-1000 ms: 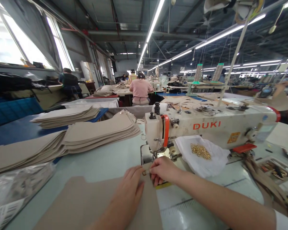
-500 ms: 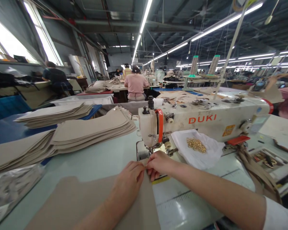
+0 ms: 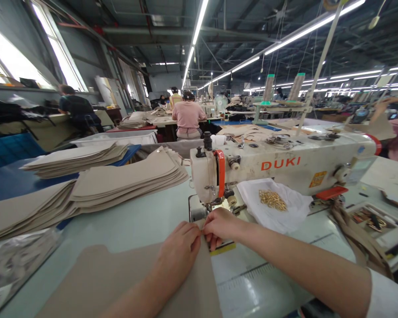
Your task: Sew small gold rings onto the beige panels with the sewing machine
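A large beige fabric panel (image 3: 119,269) lies flat under my arms, its narrow top end reaching the presser-foot area of the sewing machine (image 3: 305,161). My left hand (image 3: 181,247) is closed on the panel's upper edge, fingertips bent down. Right beside it my right hand (image 3: 220,226) pinches the same edge just in front of the needle, and the two hands' fingertips meet. My fingers hide the spot they grip and part of the needle area. Right of the machine head, a white cloth (image 3: 295,206) holds a heap of small gold metal pieces (image 3: 272,200).
Stacked beige panels (image 3: 129,181) sit on the left, with a plastic bag (image 3: 16,260) in front. A ruler strip (image 3: 248,271) crosses the tabletop at right. A parts tray (image 3: 373,221) is at far right. A co-worker in pink (image 3: 189,115) sits ahead.
Both hands keep their grip on the panel and have barely moved. The view has shifted very slightly.
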The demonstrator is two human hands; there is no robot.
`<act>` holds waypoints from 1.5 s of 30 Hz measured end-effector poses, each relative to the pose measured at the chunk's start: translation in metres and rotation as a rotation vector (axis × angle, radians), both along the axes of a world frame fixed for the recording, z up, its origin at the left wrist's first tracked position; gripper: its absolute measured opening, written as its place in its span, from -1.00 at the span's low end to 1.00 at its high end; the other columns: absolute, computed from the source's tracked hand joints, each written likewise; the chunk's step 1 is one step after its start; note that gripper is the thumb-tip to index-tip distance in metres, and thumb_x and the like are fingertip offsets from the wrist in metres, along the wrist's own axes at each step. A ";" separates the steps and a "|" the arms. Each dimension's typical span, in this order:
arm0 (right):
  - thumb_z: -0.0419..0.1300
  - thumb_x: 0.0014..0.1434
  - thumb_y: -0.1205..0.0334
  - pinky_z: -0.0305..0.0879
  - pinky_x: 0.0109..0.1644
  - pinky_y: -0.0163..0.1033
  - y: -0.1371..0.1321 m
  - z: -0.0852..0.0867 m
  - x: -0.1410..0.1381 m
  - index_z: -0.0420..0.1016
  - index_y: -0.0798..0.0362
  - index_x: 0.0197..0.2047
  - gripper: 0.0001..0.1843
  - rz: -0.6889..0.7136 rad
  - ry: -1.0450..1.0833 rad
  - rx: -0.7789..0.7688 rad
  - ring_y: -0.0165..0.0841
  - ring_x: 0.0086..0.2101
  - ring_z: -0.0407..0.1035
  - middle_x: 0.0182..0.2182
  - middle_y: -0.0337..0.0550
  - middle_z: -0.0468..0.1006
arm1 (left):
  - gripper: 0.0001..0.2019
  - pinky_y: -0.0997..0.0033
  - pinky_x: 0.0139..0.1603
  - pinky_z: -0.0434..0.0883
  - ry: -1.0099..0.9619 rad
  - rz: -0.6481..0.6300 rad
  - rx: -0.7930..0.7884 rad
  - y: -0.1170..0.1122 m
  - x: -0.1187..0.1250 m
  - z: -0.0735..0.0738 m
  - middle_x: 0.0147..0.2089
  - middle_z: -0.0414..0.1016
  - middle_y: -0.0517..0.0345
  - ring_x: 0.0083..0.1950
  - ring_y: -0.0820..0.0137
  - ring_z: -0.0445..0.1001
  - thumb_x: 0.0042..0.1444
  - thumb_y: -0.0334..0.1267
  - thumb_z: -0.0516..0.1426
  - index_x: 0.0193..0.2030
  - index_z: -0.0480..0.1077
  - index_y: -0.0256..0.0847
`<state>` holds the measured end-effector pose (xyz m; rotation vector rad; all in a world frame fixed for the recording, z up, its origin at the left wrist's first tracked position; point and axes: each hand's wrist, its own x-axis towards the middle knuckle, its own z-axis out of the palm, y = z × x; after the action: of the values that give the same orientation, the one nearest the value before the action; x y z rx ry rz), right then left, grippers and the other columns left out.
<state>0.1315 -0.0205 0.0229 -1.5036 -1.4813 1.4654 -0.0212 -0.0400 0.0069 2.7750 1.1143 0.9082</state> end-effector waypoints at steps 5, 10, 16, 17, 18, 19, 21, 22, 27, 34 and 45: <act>0.12 0.07 0.45 0.26 -0.59 -0.38 -0.006 0.002 0.006 0.32 0.06 -0.65 -0.71 0.081 -0.241 0.115 -0.40 -0.69 0.38 -0.76 -0.32 0.36 | -0.78 0.35 -0.27 0.43 0.083 0.033 -0.048 0.002 0.003 0.004 -0.43 0.47 0.11 -0.29 0.30 0.43 0.08 -0.50 -0.02 -0.49 0.33 -0.17; 0.13 0.09 0.47 0.27 -0.18 -0.25 -0.038 0.007 0.027 0.47 0.06 -0.46 -0.83 0.121 -0.446 0.468 -0.32 -0.33 0.42 -0.46 -0.19 0.53 | -0.80 0.33 -0.25 0.43 0.068 0.033 -0.076 0.003 0.003 0.003 -0.40 0.47 0.12 -0.28 0.30 0.43 0.04 -0.50 -0.01 -0.47 0.33 -0.16; 0.09 0.28 0.34 0.24 -0.06 -0.21 -0.079 -0.002 0.054 0.46 0.10 -0.10 -0.84 0.632 -0.825 1.104 -0.27 -0.19 0.32 -0.24 -0.08 0.52 | -0.80 0.31 -0.20 0.43 0.059 -0.002 -0.066 0.005 0.000 -0.001 -0.38 0.48 0.13 -0.26 0.30 0.44 0.08 -0.49 -0.01 -0.44 0.33 -0.15; 0.10 0.28 0.33 0.23 -0.04 -0.20 -0.080 -0.003 0.055 0.44 0.11 -0.06 -0.82 0.655 -0.856 1.148 -0.26 -0.18 0.32 -0.22 -0.09 0.51 | -0.80 0.31 -0.20 0.43 0.064 0.001 -0.068 0.005 0.000 0.000 -0.38 0.48 0.13 -0.26 0.30 0.44 0.09 -0.48 -0.01 -0.45 0.33 -0.15; 0.11 0.28 0.33 0.22 -0.02 -0.19 -0.080 -0.005 0.054 0.42 0.12 -0.05 -0.82 0.662 -0.873 1.173 -0.26 -0.17 0.31 -0.21 -0.09 0.51 | -0.81 0.32 -0.20 0.43 0.070 0.004 -0.071 0.005 0.000 0.000 -0.37 0.48 0.13 -0.26 0.30 0.44 0.10 -0.47 -0.01 -0.45 0.33 -0.15; 0.11 0.28 0.33 0.22 0.00 -0.19 -0.079 -0.007 0.052 0.42 0.13 -0.06 -0.82 0.657 -0.878 1.189 -0.27 -0.16 0.31 -0.20 -0.09 0.51 | -0.81 0.31 -0.20 0.43 0.073 0.006 -0.072 0.005 0.000 0.000 -0.37 0.48 0.13 -0.27 0.30 0.44 0.10 -0.47 0.00 -0.44 0.33 -0.16; 0.10 0.29 0.31 0.22 0.01 -0.19 -0.073 -0.010 0.046 0.43 0.13 -0.12 -0.87 0.624 -0.865 1.213 -0.28 -0.16 0.31 -0.22 -0.11 0.50 | -0.81 0.30 -0.20 0.43 0.081 0.001 -0.072 0.006 0.000 0.000 -0.36 0.48 0.13 -0.26 0.29 0.44 0.12 -0.48 0.00 -0.43 0.34 -0.17; 0.09 0.30 0.30 0.22 0.00 -0.19 -0.070 -0.012 0.043 0.43 0.12 -0.17 -0.89 0.604 -0.857 1.225 -0.29 -0.18 0.31 -0.25 -0.13 0.50 | -0.81 0.29 -0.19 0.43 0.087 -0.003 -0.068 0.006 0.000 0.000 -0.35 0.48 0.13 -0.26 0.29 0.44 0.12 -0.49 0.00 -0.41 0.34 -0.18; 0.10 0.29 0.29 0.23 0.00 -0.20 -0.060 -0.019 0.032 0.40 0.11 -0.27 -0.89 0.527 -0.826 1.289 -0.30 -0.21 0.30 -0.31 -0.15 0.47 | -0.82 0.29 -0.23 0.43 0.131 -0.025 -0.021 0.004 -0.002 -0.004 -0.37 0.47 0.13 -0.28 0.29 0.43 0.13 -0.52 0.03 -0.40 0.35 -0.21; 0.13 0.28 0.33 0.24 -0.01 -0.24 -0.057 -0.025 0.030 0.40 0.10 -0.23 -0.96 0.603 -0.775 1.252 -0.34 -0.19 0.31 -0.22 -0.18 0.51 | -0.77 0.32 -0.23 0.44 0.134 -0.051 0.093 0.005 -0.003 -0.009 -0.36 0.47 0.14 -0.29 0.31 0.43 0.20 -0.51 -0.04 -0.37 0.35 -0.19; 0.08 0.31 0.33 0.25 -0.03 -0.25 -0.056 -0.032 0.031 0.40 0.12 -0.22 -0.91 0.565 -0.698 1.279 -0.35 -0.20 0.32 -0.20 -0.17 0.51 | -0.75 0.31 -0.25 0.45 0.105 -0.088 0.163 0.007 -0.002 -0.009 -0.36 0.46 0.14 -0.30 0.31 0.42 0.26 -0.49 -0.10 -0.33 0.34 -0.20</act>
<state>0.1625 -0.0769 -0.0090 -0.7421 -2.6122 -0.0977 -0.0236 -0.0332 -0.0017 3.0081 0.9610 0.8921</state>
